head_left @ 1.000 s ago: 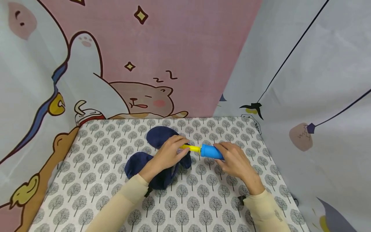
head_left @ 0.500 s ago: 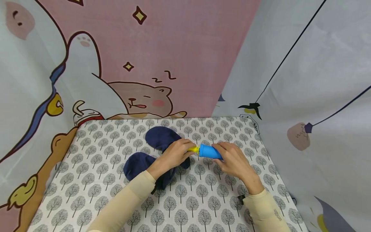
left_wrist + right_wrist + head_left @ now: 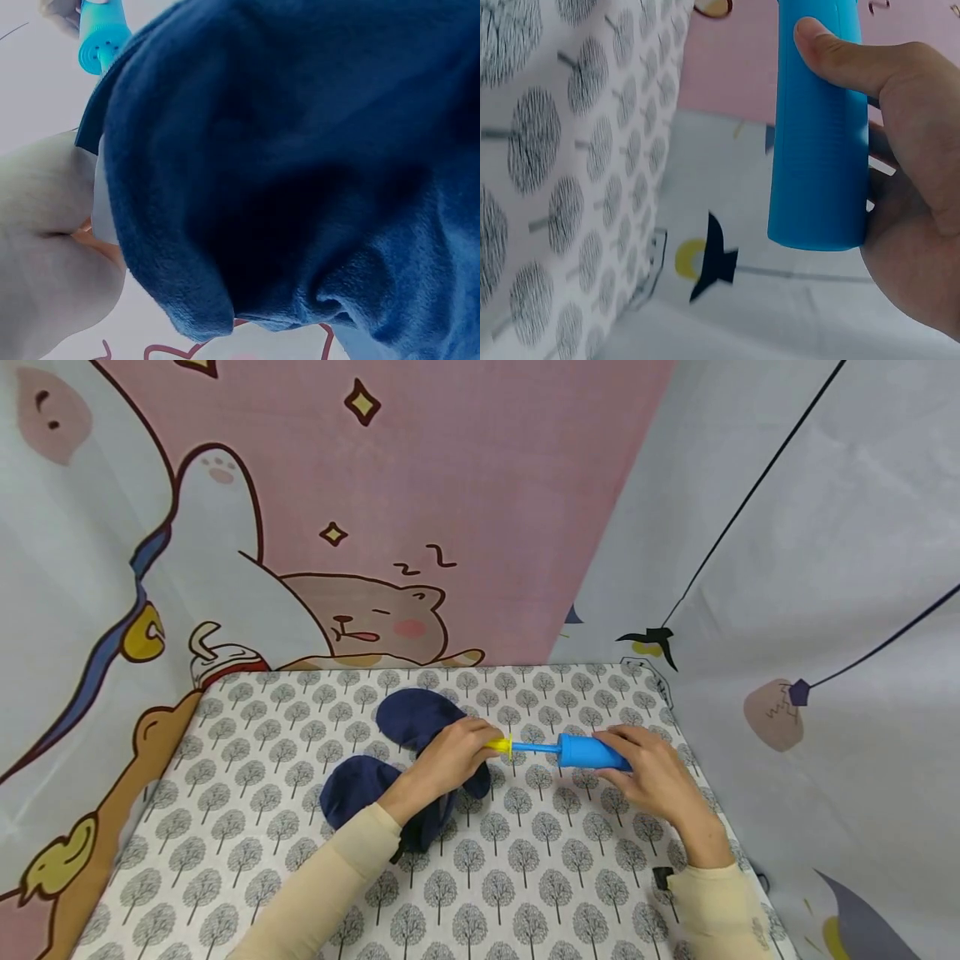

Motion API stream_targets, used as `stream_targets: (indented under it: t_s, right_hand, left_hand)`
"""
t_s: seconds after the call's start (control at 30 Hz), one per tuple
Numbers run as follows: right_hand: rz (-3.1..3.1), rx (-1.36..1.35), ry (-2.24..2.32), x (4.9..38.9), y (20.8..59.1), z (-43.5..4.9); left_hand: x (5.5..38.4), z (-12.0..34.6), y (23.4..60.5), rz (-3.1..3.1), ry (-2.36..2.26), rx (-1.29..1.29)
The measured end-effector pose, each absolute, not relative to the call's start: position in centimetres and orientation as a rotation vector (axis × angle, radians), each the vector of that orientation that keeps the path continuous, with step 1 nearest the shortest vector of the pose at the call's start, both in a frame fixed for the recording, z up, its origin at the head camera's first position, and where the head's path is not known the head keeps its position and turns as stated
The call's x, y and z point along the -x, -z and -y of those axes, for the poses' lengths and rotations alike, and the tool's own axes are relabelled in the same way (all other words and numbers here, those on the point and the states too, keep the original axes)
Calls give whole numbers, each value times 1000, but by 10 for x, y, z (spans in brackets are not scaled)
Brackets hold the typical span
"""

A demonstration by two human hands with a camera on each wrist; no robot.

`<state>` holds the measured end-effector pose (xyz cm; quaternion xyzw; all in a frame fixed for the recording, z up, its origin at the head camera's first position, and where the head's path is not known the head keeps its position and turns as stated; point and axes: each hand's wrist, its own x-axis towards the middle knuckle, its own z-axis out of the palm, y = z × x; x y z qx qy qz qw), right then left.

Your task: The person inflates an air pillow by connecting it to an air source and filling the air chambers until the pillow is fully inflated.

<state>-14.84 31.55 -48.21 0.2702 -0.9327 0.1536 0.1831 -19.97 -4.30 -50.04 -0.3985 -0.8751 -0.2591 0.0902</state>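
Note:
A hand pump, like a balloon pump, stretches between both hands in the head view; its blue barrel (image 3: pixel 588 752) is on the right, a thin blue rod (image 3: pixel 535 747) shows in the middle, and its yellow end piece (image 3: pixel 498 746) is on the left. My right hand (image 3: pixel 660 777) grips the barrel, with the thumb along its side in the right wrist view. The yellow end is pinched by my left hand (image 3: pixel 448 760). Under that hand lies a navy plush piece with rounded lobes (image 3: pixel 416 714), like a travel neck pillow. Its navy cloth (image 3: pixel 300 150) fills most of the left wrist view.
A table (image 3: pixel 517 893) covered in white cloth with a tree print carries the navy piece. Behind it hangs a pink wall sheet (image 3: pixel 480 485) with cartoon animals. A pale sheet (image 3: pixel 810 568) closes off the right side.
My right hand has drawn the blue barrel to the right, away from the yellow end, and the blue rod now shows between them. The left hand has shifted slightly right, then stayed.

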Motion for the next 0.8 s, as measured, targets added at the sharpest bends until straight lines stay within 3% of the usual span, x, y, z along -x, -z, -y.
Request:
stream_targets:
  t_s: [0.43, 0.8]
  right_hand:
    - [2631, -565, -503, 138, 467, -361]
    - [2559, -732, -332, 151, 463, -329]
  left_hand:
    - [200, 45, 497, 2586, 806, 1158]
    - [199, 44, 497, 2560, 850, 1150]
